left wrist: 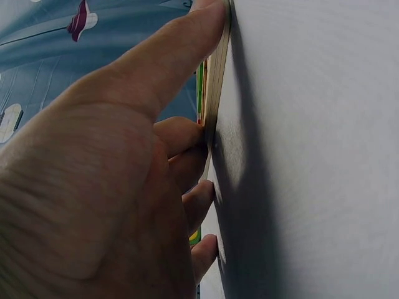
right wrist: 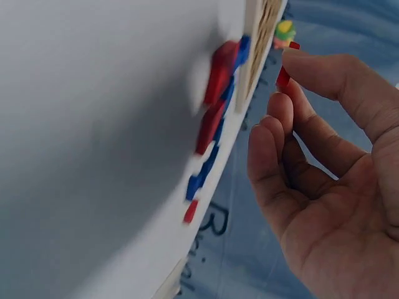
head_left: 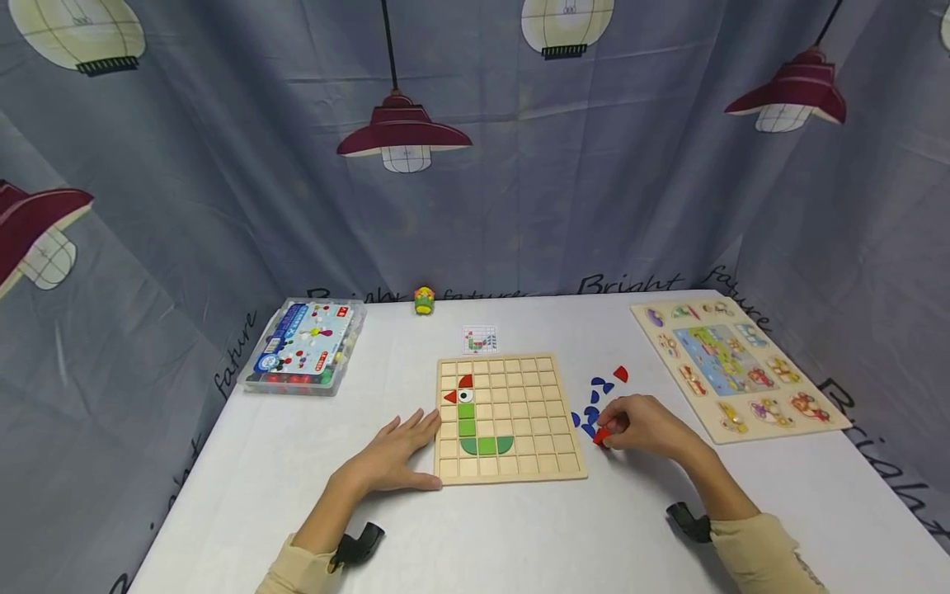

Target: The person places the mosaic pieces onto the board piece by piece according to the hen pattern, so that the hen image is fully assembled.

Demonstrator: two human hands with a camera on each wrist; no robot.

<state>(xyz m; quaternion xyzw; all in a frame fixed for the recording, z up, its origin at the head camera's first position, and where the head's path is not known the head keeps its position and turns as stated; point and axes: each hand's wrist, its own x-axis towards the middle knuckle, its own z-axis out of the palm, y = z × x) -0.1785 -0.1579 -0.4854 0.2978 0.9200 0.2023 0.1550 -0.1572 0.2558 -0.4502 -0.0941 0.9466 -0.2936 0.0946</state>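
My left hand (head_left: 398, 459) lies with fingers spread against the left edge of the wooden grid board (head_left: 519, 464). In the left wrist view, its thumb and fingertips touch the board's side. The board carries a bird-like figure of red, green and eye-marked pieces in its left columns. To the right of the board, my right hand (head_left: 644, 427) pinches a small red piece (right wrist: 283, 76) between thumb and index finger. Below it, blue pieces (head_left: 591, 412) and other red pieces (right wrist: 211, 126) lie on the table, partly hidden by the hand in the head view.
Behind the board lies a small pattern card (head_left: 480, 339). A clear plastic case (head_left: 304, 346) with a molecule-print label sits at the back left, near a small yellow-green toy figure (head_left: 424, 301). A wooden picture puzzle (head_left: 731, 367) lies to the right.
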